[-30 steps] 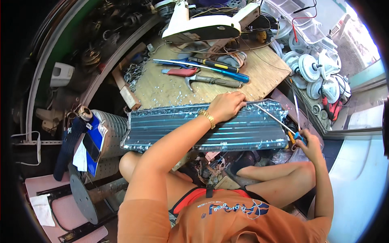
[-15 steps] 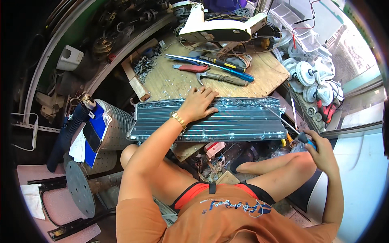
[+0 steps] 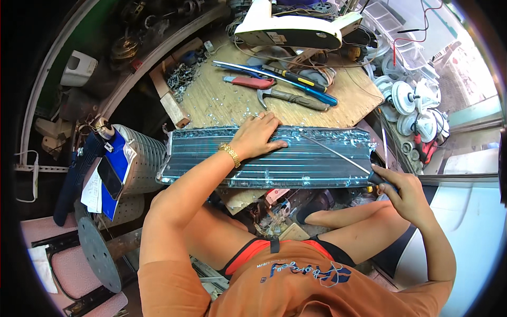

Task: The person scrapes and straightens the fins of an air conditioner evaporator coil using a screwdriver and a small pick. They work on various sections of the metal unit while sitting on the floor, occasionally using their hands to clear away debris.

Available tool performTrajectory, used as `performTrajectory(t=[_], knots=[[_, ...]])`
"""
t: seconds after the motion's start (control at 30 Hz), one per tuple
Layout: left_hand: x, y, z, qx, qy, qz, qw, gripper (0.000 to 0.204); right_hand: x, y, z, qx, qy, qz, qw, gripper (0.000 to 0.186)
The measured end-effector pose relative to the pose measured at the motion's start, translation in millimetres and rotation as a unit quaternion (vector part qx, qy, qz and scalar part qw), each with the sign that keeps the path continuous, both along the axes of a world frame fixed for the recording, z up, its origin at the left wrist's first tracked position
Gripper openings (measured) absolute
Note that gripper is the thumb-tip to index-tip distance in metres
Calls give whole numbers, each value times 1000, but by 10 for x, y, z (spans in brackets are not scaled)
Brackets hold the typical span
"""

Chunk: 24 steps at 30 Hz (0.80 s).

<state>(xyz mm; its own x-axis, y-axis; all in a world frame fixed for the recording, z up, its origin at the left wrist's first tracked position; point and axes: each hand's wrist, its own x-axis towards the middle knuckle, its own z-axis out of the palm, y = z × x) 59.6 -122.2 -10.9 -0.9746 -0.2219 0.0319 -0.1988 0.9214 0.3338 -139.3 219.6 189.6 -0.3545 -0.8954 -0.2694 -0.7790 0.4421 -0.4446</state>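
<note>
A long dark ridged panel (image 3: 211, 158) lies across in front of me, its far edge ragged with pale, glossy residue. My left hand (image 3: 257, 137) rests on the panel near its far edge, fingers outstretched, a gold bracelet at the wrist. In my right hand (image 3: 404, 191), at the panel's right end, is a screwdriver (image 3: 338, 154) gripped by its dark handle. Its long shaft slants over the panel to the far left, the tip at or near the ragged edge; exact contact cannot be made out.
A wooden board (image 3: 211, 105) beyond the panel bears a claw hammer (image 3: 296, 99), a red-handled utility knife (image 3: 248, 82) and small debris. Farther back stands a white machine housing (image 3: 290, 29). White round parts (image 3: 406, 98) crowd the right; a phone (image 3: 110, 178) lies left.
My right hand has moved left with the screwdriver, and its tip has slid left along the panel's far edge. My left hand stays on the panel. The whole view has shifted slightly.
</note>
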Motion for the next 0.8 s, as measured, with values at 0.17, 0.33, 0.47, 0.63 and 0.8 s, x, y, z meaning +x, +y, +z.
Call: performTrajectory(t=[0.17, 0.33, 0.47, 0.63, 0.8], knots=[[19, -49, -32, 11, 17, -18, 1000, 64, -154, -283, -44, 22, -44, -4, 999, 49], [20, -72, -72, 27, 35, -35, 998, 64, -359, -575, -33, 73, -92, -16, 993, 44], [13, -51, -68, 20, 30, -38, 999, 63, -164, -393, -200, 70, 20, 30, 997, 49], [-39, -47, -16, 24, 18, -16, 999, 61, 289, -113, -443, 58, 40, 2, 998, 56], [-16, -65, 3, 9, 10, -16, 1000, 58, 123, 50, -257, -71, -38, -60, 995, 45]])
